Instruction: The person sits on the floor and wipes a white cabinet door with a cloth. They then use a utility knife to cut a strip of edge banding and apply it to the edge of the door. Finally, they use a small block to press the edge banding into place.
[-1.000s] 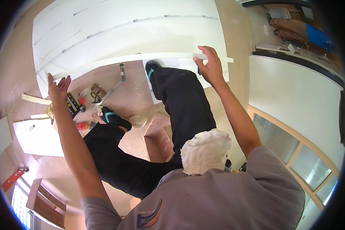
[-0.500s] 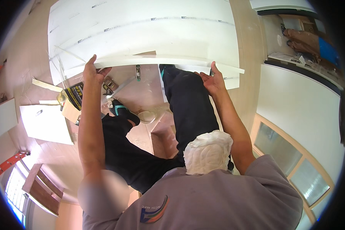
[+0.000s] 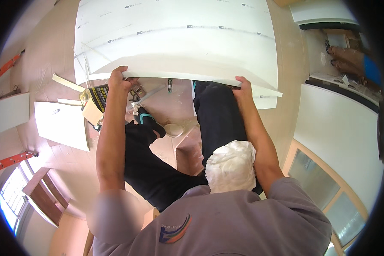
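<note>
1. One large white sheet (image 3: 179, 21), spread flat on the floor (image 3: 288, 51), probably for full support beneath so wide a piece.
2. A narrow white panel (image 3: 170, 66), lengthwise over the near side of the large white sheet, tilted; contact underneath impossible to tell.
3. A small white board (image 3: 64, 126), flat, left of and nearer than the large white sheet, perhaps set aside to free working room.
4. A wooden box (image 3: 188, 155), well apart from the large white sheet on its near side, between black-trousered legs (image 3: 217, 106).
5. A yellow-and-black can (image 3: 99, 97), near the large white sheet's near left corner, likely for easy reach.
6. Two hands, well apart at the large white sheet's near side: left hand (image 3: 120, 79) and right hand (image 3: 243, 88), both clamped on the panel's near edge, thumbs above, presumably spaced against sagging or twisting.
7. A small metal piece (image 3: 170, 86), just off the large white sheet's near edge.
</note>
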`<state>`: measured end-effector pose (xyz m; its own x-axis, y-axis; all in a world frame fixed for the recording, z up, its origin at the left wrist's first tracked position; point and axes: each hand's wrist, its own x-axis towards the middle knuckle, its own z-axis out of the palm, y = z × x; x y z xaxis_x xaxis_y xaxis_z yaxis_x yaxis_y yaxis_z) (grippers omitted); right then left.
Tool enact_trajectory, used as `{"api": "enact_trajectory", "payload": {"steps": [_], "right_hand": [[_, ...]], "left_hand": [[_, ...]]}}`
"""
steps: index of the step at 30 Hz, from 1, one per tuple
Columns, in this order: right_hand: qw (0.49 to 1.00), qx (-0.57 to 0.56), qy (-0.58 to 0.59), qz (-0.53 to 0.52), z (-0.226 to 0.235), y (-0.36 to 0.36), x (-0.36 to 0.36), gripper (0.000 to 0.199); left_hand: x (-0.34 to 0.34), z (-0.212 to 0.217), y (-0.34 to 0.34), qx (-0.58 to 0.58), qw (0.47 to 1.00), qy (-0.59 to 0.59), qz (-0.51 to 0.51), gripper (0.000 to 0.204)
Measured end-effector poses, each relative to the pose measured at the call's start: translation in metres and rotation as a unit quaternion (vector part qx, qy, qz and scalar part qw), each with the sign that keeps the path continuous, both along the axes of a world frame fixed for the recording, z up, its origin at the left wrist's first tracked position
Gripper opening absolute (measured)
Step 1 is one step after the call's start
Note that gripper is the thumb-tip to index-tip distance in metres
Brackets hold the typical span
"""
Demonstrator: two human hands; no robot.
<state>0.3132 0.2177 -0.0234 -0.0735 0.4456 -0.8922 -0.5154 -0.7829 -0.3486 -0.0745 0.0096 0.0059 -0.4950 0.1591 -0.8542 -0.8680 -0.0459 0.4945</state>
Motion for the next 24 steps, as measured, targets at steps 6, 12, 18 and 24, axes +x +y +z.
{"api": "enact_trajectory", "payload": {"steps": [6,12,18,24], "right_hand": [[0.990,0.099,0.091,-0.040,0.092,-0.004,-0.005,0.048],[0.974,0.150,0.171,0.011,0.171,-0.031,0.025,0.041],[0.949,0.148,0.261,0.092,0.183,-0.096,0.067,0.042],[0.949,0.110,0.263,0.136,0.173,-0.132,0.097,0.043]], "left_hand": [[0.021,0.075,-0.031,0.102,0.993,0.038,0.042,0.047],[0.070,0.124,-0.125,0.264,0.957,0.096,0.073,0.046],[0.125,0.152,-0.228,0.373,0.916,0.132,0.071,0.048],[0.186,0.147,-0.295,0.304,0.936,0.134,0.116,0.050]]}}
